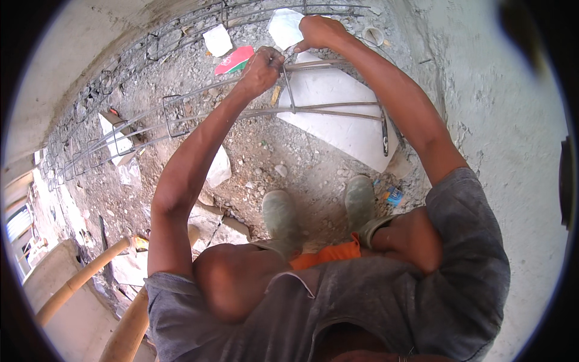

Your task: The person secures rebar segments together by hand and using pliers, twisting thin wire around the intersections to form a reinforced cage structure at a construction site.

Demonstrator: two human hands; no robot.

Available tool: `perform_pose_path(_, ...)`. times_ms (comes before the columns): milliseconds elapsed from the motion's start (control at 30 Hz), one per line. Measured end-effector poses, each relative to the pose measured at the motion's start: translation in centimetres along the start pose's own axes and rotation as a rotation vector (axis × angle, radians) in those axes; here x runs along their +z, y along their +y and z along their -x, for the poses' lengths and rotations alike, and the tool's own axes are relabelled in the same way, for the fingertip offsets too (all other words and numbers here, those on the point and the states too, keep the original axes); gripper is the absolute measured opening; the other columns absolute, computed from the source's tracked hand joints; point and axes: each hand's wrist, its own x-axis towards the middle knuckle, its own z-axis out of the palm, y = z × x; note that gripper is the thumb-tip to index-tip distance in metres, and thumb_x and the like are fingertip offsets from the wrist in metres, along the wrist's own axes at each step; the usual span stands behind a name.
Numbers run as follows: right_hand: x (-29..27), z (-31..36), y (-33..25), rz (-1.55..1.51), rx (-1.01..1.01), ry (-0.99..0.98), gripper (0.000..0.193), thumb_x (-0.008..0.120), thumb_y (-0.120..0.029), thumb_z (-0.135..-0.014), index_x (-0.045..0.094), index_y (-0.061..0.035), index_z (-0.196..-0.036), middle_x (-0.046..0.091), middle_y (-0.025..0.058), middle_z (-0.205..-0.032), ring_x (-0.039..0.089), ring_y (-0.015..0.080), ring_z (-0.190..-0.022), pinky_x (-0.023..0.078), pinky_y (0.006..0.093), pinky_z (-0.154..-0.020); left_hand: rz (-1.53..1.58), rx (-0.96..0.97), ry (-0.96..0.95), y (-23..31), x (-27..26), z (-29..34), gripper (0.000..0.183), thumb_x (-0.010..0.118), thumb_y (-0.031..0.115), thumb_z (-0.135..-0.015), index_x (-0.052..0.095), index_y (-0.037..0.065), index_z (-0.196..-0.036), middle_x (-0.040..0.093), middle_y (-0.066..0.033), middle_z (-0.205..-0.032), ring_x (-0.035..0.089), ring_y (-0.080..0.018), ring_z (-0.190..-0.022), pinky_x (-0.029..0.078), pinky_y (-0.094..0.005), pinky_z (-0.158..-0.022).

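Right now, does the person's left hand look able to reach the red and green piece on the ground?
Probably yes: the red and green piece lies near the left hand, with nothing visible blocking the way. But the hand is at the steel frame and may have to leave it first.

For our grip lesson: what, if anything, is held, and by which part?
The left hand seems closed on a steel stirrup, at its far end; whether the right hand holds anything is unclear.

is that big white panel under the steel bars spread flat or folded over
Spread flat: the white panel lies broad face up beneath the steel bars, with no fold showing in the visible part.
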Motion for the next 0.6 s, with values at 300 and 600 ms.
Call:
perform_pose_path(300, 3.7, -2.0, 1.4, -0.109, 0.063, -0.542, 0.062, 0.082, -0.061, -0.067, 0.074, -0.0018, -0.084, 0.068, 0.0101, -0.075, 0.064, 0.0226, -0.065, 0.052, 0.0382, -0.058, 0.075, 0.096, -0.151, 0.8, 0.2, -0.9, 0.025, 0.062, 0.027, -0.097, 0.062, 0.003, -0.092, 0.065, -0.0061, -0.077, 0.061, -0.0136, -0.071, 0.05, -0.0321, -0.07)
perform_pose_path(600, -1.0, 6.2, -2.8, -0.098, -0.007, 0.131, 0.028, 0.061, -0.019, -0.089, 0.068, 0.0028, -0.106, 0.07, 0.0216, -0.099, 0.069, 0.0365, -0.087, 0.054, 0.0481, -0.077, 0.064, 0.149, -0.104, 1.4, -1.1, 0.8, 0.025, 0.062, 0.026, -0.097, 0.059, 0.003, -0.087, 0.061, -0.0034, -0.071, 0.056, -0.0117, -0.067, 0.048, -0.0308, -0.065)
